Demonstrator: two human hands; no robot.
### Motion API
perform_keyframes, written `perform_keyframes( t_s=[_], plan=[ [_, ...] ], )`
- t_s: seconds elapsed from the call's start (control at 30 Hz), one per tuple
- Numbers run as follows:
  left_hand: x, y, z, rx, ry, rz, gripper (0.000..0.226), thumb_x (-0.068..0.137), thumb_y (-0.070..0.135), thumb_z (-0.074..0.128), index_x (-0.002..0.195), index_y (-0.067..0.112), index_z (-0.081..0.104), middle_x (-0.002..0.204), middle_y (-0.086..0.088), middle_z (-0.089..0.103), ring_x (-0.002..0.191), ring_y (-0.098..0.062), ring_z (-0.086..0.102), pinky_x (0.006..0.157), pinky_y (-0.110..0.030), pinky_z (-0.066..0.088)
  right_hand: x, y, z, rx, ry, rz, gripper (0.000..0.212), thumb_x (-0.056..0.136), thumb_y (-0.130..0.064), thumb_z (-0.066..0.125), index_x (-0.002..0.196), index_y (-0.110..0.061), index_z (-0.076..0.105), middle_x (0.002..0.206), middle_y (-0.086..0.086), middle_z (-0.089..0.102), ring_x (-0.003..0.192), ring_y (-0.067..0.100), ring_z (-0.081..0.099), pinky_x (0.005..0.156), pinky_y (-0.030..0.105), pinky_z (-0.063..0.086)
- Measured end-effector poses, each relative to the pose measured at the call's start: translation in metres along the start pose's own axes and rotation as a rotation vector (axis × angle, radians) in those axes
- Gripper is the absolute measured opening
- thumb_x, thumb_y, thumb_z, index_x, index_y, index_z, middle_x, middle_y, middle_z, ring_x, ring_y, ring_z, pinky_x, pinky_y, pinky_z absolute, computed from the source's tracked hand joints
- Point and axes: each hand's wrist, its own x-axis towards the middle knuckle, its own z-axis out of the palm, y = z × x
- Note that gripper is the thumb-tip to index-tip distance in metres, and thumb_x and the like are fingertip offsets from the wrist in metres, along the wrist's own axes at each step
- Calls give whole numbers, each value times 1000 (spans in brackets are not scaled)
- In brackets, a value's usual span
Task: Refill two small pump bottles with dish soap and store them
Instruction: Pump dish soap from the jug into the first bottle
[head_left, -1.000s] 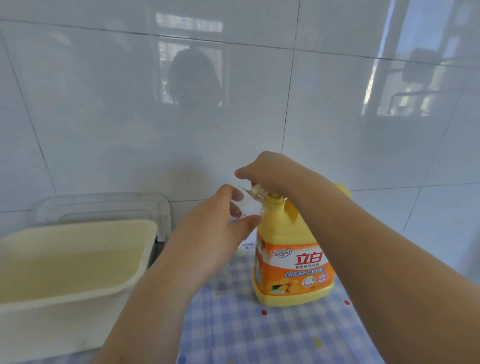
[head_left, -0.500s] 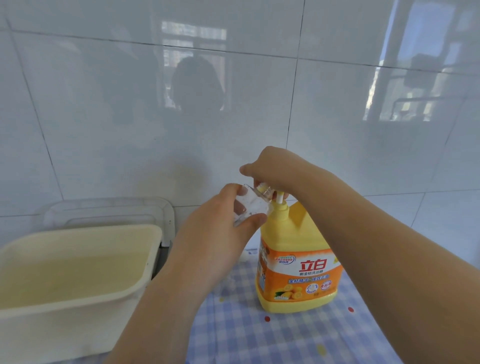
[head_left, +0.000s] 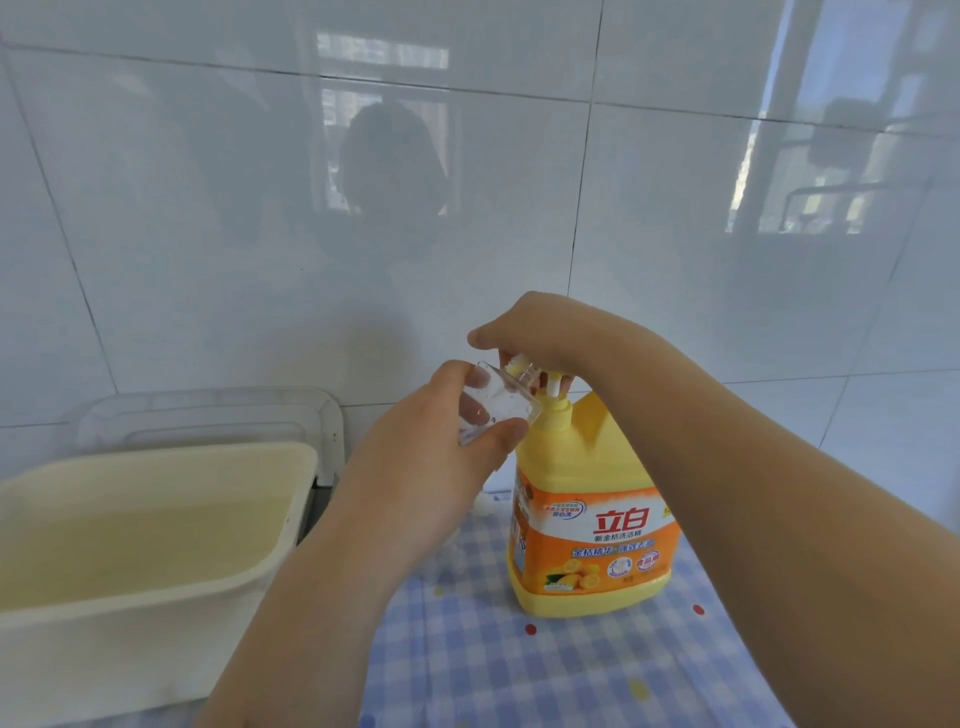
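Note:
A large yellow dish soap jug (head_left: 592, 525) with an orange label stands on the blue checked cloth (head_left: 519, 670). My right hand (head_left: 540, 332) rests on top of its pump head, fingers curled over the nozzle, and the white pump stem shows raised beneath it. My left hand (head_left: 431, 447) grips a small clear bottle (head_left: 493, 402), tilted with its open neck up against the pump nozzle. The inside of the small bottle looks mostly clear.
A cream plastic basin (head_left: 156, 525) stands at the left, a clear lid or tray (head_left: 208, 415) leaning on the wall behind it. White glossy tiles (head_left: 208, 234) close off the back. The cloth extends toward me on the right.
The pump stem on the jug has risen under my right hand. Both hands and the small bottle stay at the nozzle; the view has shifted slightly.

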Motion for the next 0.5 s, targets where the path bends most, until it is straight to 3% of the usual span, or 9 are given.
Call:
perform_keyframes(
  t_s=[0.07, 0.2, 0.33, 0.5],
  plan=[
    [0, -1, 1, -2, -7, -4, 38, 85, 55, 57, 117, 37, 46, 101, 18, 62, 91, -5, 65, 80, -37, 53, 1, 1, 1, -5, 2, -11, 35, 95, -42, 51, 91, -8, 58, 71, 11, 64, 57, 25, 60, 60, 29, 50],
    [1, -4, 1, -22, -12, -4, 37, 84, 56, 57, 114, 38, 46, 100, 18, 62, 87, -5, 66, 80, -39, 54, 2, 4, 2, 12, 15, -15, 37, 94, -45, 51, 91, -9, 58, 75, 13, 66, 57, 25, 59, 53, 26, 44],
    [2, -7, 1, 18, -53, -12, 35, 85, 53, 59, 112, 35, 47, 99, 16, 63, 88, -6, 66, 80, -37, 53, 1, 9, 8, 33, 46, -69, 29, 94, -40, 54, 92, -11, 61, 78, 2, 57, 60, 13, 48, 51, 24, 35],
    [3, -8, 2, 27, -75, -19, 35, 86, 53, 59, 112, 34, 47, 99, 15, 61, 88, -7, 66, 80, -37, 53, 1, 9, 12, 47, 73, -70, 29, 93, -38, 55, 95, -11, 65, 68, -2, 49, 56, 12, 44, 50, 23, 33]
  ],
)
